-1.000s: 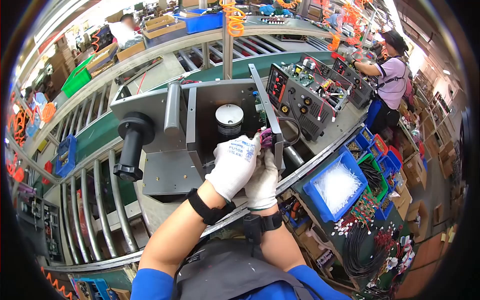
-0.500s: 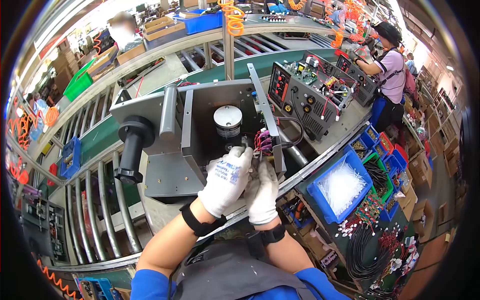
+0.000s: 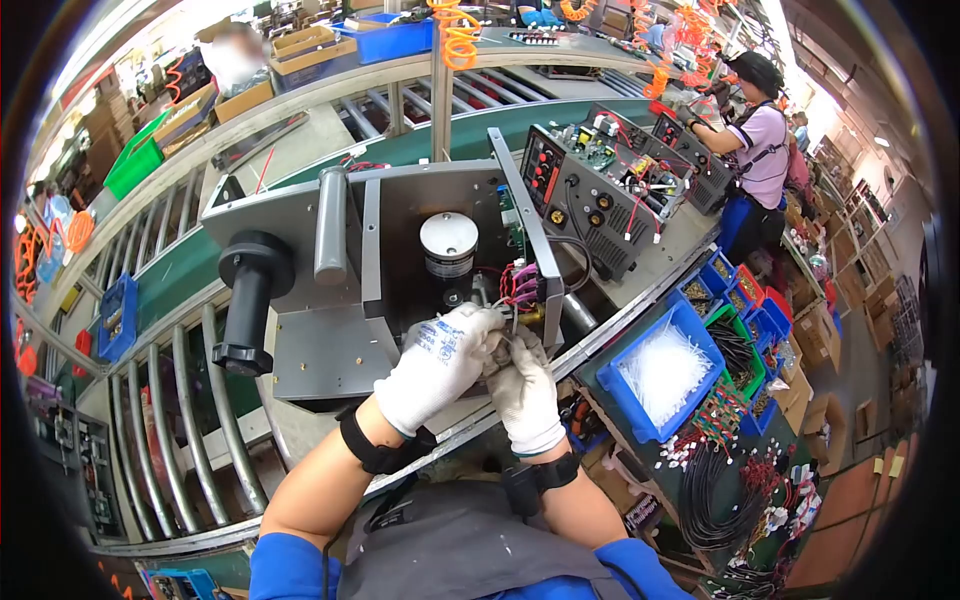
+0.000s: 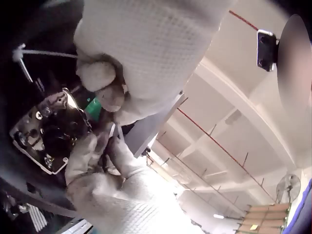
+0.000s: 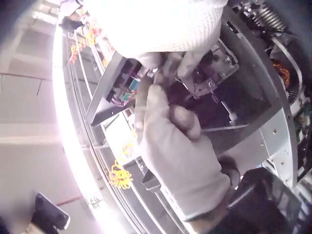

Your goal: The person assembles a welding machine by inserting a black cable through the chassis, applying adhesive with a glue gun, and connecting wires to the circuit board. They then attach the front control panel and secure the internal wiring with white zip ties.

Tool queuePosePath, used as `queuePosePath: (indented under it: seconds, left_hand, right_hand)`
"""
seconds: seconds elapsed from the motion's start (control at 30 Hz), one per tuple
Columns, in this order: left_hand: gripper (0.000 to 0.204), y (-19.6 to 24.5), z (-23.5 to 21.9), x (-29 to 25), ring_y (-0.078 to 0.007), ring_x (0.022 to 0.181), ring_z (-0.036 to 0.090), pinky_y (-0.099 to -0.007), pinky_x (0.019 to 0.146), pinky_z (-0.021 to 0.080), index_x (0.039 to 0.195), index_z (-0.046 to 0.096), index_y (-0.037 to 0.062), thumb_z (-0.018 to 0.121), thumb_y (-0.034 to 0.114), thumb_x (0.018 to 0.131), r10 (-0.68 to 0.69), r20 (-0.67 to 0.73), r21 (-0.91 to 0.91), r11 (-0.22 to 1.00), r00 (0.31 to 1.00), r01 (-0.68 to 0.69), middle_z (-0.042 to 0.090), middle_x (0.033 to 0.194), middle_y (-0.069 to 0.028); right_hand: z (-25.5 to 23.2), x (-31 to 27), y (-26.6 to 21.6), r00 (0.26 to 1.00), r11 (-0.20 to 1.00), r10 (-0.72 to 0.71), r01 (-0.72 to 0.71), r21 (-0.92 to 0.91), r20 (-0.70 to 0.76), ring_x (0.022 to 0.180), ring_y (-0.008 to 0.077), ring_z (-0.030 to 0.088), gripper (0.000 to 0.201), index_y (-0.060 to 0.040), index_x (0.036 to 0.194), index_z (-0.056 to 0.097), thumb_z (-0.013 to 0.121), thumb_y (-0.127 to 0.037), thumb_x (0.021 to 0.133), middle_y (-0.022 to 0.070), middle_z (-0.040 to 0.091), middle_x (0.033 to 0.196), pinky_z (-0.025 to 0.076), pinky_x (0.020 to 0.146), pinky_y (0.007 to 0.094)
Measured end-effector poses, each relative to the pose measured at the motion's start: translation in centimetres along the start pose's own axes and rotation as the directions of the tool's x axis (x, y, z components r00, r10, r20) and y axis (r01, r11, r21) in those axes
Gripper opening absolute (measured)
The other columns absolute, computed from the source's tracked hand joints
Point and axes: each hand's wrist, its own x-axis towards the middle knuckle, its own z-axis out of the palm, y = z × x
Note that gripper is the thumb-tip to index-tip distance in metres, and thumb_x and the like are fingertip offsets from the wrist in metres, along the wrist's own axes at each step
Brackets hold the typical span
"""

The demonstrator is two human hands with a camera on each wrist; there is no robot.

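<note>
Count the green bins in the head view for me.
2. The upper-left bin sits beyond the rollers; the right-hand bin, holding black leads, stands among the blue and red ones. Others may be hidden.

The casing [image 3: 335, 350] over there looks like smooth, matt grey metal, its spindle [image 3: 248, 305] dark plastic. The rollers [image 3: 229, 400] are shiny metal, the gloves [image 5: 170, 141] rough knitted cloth, the apron [image 3: 470, 545] dull grey cloth.
</note>
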Motion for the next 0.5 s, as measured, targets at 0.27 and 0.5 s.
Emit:
queuePosePath:
  seconds: [0.27, 0.5]
  left_hand:
    - [0.012, 0.7, -0.4, 0.9, -0.0336, 0.074, 0.061, -0.0421, 0.063, 0.050, 0.091, 0.056, 0.0064, 0.059, 0.017, 0.087, -0.020, 0.123, 0.278, 0.960, 0.992, -0.015, 0.057, 0.085, -0.0138]
    - [0.011, 0.8, -0.6, 1.2, -0.0331, 0.073, 0.062, -0.0418, 0.060, 0.050, 0.090, 0.056, 0.0064, 0.059, 0.017, 0.086, 0.006, 0.176, 0.285, 0.957, 0.984, -0.057, 0.058, 0.084, -0.0130]
  right_hand:
    - [-1.7, 0.4, -0.1, 0.997, 0.992, 0.081, -0.081, 0.094, 0.007, 0.091, 0.0166, 0.056, 0.025, -0.0077, 0.118, 0.054, 0.056, -0.013, 0.093, 0.0053, 0.062, 0.105, 0.045, 0.087, 0.0341]
    - [-1.3, 0.3, -0.4, 0.985, 0.996, 0.082, -0.088, 0.030, 0.150, 0.096, 0.0175, 0.058, 0.026, -0.0081, 0.119, 0.054, 0.056, -0.013, 0.094, 0.0047, 0.063, 0.105, 0.045, 0.090, 0.0345]
